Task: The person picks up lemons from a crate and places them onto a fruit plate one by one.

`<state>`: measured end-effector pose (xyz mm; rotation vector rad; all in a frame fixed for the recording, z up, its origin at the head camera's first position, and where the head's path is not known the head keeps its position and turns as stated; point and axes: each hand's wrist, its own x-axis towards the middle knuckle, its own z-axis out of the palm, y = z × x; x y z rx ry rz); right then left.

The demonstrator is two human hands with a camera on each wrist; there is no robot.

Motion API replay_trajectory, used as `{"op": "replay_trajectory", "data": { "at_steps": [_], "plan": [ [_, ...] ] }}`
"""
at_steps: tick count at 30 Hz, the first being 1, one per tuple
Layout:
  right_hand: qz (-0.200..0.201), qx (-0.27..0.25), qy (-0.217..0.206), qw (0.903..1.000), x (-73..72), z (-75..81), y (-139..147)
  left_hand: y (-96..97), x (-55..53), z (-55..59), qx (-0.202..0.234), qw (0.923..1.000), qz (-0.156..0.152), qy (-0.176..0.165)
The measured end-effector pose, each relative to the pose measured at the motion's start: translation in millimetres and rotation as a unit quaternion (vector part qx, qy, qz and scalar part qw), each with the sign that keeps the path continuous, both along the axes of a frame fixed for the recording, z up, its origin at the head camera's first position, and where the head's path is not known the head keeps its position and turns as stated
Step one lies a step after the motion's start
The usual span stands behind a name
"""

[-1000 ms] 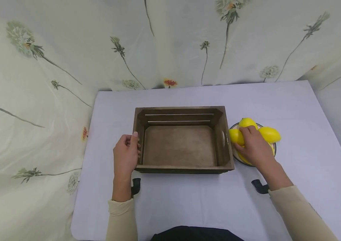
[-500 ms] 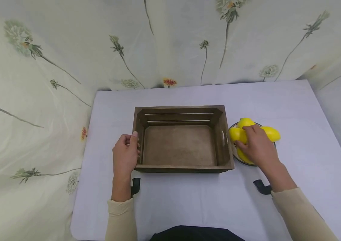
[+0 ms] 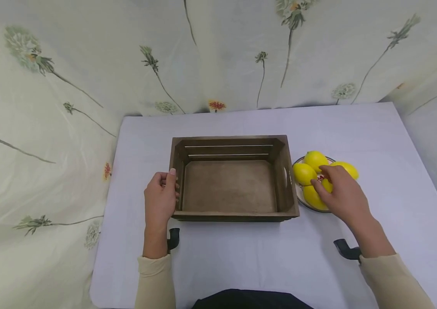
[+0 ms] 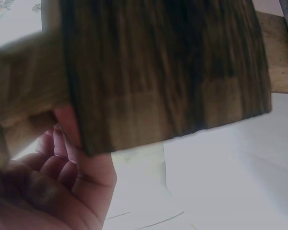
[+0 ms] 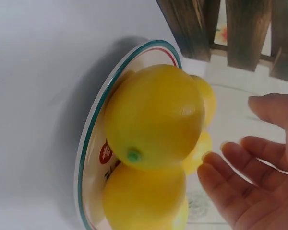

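A brown slatted wooden crate [image 3: 230, 186] sits on the table with nothing inside it. My left hand [image 3: 160, 195] grips its left end, thumb against the rim; in the left wrist view the fingers curl by the end slats. Right of the crate, a round plate [image 5: 90, 129] with a green-edged rim bears several yellow lemons [image 3: 305, 174]. My right hand [image 3: 343, 193] is over the plate's right side, fingers spread and relaxed, partly covering the lemons there. The right wrist view shows that palm with nothing in it, fingertips apart from the lemons.
A white cloth covers the table [image 3: 218, 257]. Flower-printed curtain [image 3: 218, 56] hangs behind and at the sides. Black curved pieces [image 3: 346, 249] show at both wrists. The plate stands close against the crate's right end.
My right hand has come off the lemons, shifting right and toward me as its fingers open. The lemons stay on the plate. My left hand and the crate have not visibly moved.
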<state>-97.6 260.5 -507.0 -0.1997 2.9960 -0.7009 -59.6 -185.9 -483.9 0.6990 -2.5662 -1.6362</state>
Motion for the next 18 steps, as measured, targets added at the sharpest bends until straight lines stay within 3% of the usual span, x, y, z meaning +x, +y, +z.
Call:
{"op": "replay_trajectory", "data": {
  "at_steps": [10,18],
  "plan": [
    [-0.015,-0.023,0.017,0.9995,12.5,8.9,10,-0.1,-0.7,-3.0,0.000,1.0000,-0.005,0.007],
    [-0.016,-0.021,0.026,0.9993,18.1,17.9,15,-1.1,-0.6,0.3,-0.014,0.9995,-0.028,-0.004]
  ]
}}
